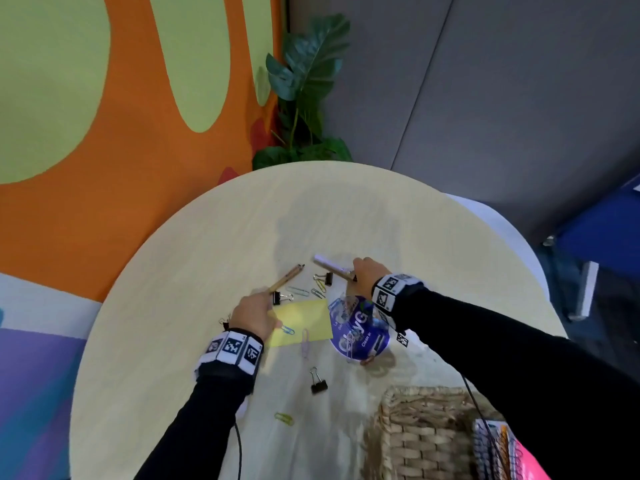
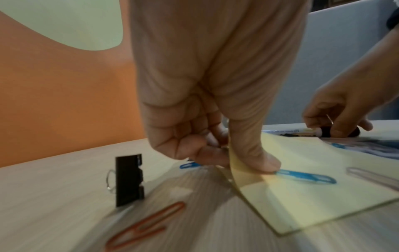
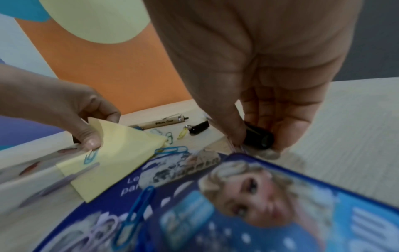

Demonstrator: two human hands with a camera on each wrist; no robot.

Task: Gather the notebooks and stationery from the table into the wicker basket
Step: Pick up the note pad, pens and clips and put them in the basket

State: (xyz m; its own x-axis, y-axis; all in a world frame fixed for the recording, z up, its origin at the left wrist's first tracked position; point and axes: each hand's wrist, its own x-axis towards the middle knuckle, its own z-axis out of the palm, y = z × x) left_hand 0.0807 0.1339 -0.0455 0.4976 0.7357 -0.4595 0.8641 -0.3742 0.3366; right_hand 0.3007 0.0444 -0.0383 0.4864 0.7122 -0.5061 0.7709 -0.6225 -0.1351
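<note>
My left hand pinches the left edge of a yellow notepad and bends it up off the table, thumb on top. A blue paper clip lies on the pad. My right hand grips the black end of a white marker just beyond a blue picture-covered case. In the head view the left hand and right hand work side by side. The wicker basket stands at the near right with spiral notebooks inside.
A brown pen lies between the hands. Black binder clips and several coloured paper clips, such as an orange one and a green one, are scattered on the round table. A potted plant stands behind.
</note>
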